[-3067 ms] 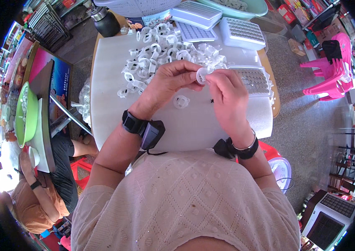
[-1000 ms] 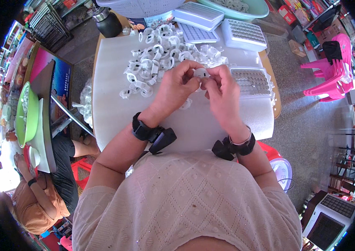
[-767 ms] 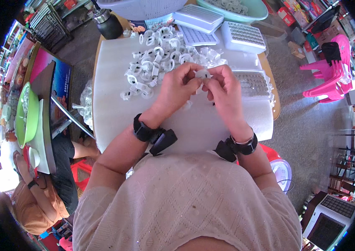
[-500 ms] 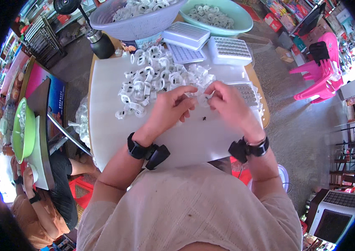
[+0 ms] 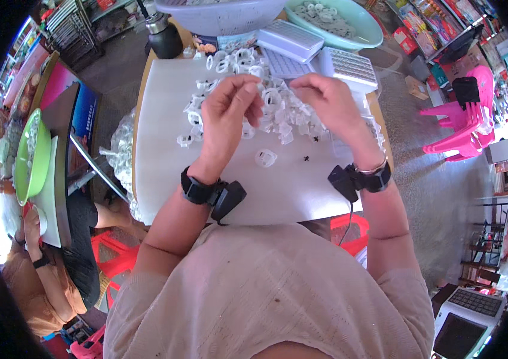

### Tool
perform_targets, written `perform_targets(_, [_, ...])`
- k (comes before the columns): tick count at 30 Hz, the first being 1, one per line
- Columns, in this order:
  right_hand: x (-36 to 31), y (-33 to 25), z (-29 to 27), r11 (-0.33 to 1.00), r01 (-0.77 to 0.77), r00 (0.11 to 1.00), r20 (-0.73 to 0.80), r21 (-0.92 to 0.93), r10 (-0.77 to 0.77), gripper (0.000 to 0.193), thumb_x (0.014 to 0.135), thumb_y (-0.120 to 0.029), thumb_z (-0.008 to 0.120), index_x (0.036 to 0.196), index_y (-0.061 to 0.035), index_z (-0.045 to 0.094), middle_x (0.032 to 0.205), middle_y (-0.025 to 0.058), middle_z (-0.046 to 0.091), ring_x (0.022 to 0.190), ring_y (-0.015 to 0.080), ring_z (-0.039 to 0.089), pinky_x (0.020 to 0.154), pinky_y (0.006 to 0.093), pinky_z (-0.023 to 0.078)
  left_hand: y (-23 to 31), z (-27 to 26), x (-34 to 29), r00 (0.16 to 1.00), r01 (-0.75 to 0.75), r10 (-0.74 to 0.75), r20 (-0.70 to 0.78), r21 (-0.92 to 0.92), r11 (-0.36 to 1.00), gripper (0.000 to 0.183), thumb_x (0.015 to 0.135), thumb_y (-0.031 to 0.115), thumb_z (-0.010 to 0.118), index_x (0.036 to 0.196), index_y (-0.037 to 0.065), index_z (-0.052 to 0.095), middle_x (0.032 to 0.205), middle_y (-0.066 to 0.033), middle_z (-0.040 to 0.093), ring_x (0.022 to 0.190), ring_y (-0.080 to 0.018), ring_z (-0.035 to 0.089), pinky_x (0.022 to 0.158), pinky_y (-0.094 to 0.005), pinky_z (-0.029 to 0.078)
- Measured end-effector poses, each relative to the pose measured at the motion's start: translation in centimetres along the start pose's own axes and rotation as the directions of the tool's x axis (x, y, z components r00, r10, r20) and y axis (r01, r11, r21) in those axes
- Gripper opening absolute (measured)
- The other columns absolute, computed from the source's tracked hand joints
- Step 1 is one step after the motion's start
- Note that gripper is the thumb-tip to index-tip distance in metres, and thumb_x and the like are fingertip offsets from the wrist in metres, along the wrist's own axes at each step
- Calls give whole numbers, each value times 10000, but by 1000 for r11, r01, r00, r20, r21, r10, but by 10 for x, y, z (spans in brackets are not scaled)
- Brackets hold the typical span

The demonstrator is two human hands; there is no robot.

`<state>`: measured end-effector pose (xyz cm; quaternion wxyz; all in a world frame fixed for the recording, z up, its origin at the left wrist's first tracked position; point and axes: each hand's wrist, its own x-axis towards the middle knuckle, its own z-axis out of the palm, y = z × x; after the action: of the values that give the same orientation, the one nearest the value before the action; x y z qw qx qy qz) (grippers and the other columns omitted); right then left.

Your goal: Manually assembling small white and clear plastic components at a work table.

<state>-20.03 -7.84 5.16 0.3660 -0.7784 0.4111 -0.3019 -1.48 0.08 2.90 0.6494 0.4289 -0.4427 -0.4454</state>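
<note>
My left hand (image 5: 230, 110) hovers over the near left part of a heap of white ring-shaped plastic parts (image 5: 246, 64). Its thumb and index finger press together, and whatever lies between them is too small to name. To its right, my right hand (image 5: 330, 103) hangs over a cluster of translucent plastic pieces (image 5: 290, 113), fingers bent and tips closed; I cannot make out anything in them. A single translucent ring-shaped part (image 5: 266, 158) lies apart on the white tabletop (image 5: 206, 185). Two tiny black pieces sit near it, one a black cross-shaped bit (image 5: 306, 158).
Behind the heap stand a purple basket (image 5: 224, 21), a mint-green basin (image 5: 367, 37) of white parts, stacked trays (image 5: 290, 40) and a black bottle (image 5: 164, 37). Pink chairs (image 5: 466, 119) are at right. At left, another person sits beside a green basin (image 5: 38, 161).
My hands have moved apart and farther out over the heap. The ring-shaped part now lies alone on the tabletop, where my hands were close together before. The whole view has shifted slightly.
</note>
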Motion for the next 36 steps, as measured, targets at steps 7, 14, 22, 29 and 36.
perform_targets(7, [10, 13, 51, 759, 285, 891, -129, -586, -435, 185, 771, -65, 593, 947, -20, 624, 894, 147, 639, 846, 323, 609, 740, 416, 488, -2, -5, 1, 995, -70, 69, -71, -7, 998, 190, 945, 161, 512, 1020, 9, 599, 727, -34, 578, 586, -87, 537, 500, -221, 426])
perform_targets(14, [4, 4, 40, 975, 169, 961, -198, -143, -196, 197, 775, -82, 634, 959, -14, 649, 861, 137, 655, 778, 241, 634, 695, 336, 488, -10, -7, 3, 999, -18, 22, -40, 103, 995, 176, 923, 115, 545, 1038, -7, 597, 774, -41, 604, 632, -90, 568, 537, -222, 467])
perform_targets(22, [-13, -5, 32, 991, -7, 988, -152, 132, 27, 203, 795, -58, 630, 992, -15, 654, 751, 53, 641, 691, 99, 579, 653, 246, 462, -19, -1, 3, 989, 25, -55, 136, 215, 976, 196, 908, 100, 559, 1060, -21, 593, 785, -55, 618, 656, -112, 595, 569, -240, 503])
perform_targets(29, [-30, -18, 28, 963, 52, 979, -203, 265, 3, 178, 813, -66, 627, 978, -5, 654, 742, 30, 637, 680, 81, 575, 632, 237, 461, -13, -2, 0, 958, 195, -175, 228, -65, 979, 194, 905, 96, 560, 1061, -14, 591, 785, -64, 628, 672, -134, 624, 572, -262, 524])
perform_targets(36, [-50, -31, 18, 934, -82, 971, -182, 348, 153, 159, 820, -88, 638, 952, -2, 657, 719, 20, 625, 629, 62, 540, 577, 224, 439, -4, 1, -3, 901, 335, -259, 347, -180, 925, 280, 929, 186, 543, 1123, -15, 569, 851, -69, 629, 709, -130, 622, 597, -262, 516])
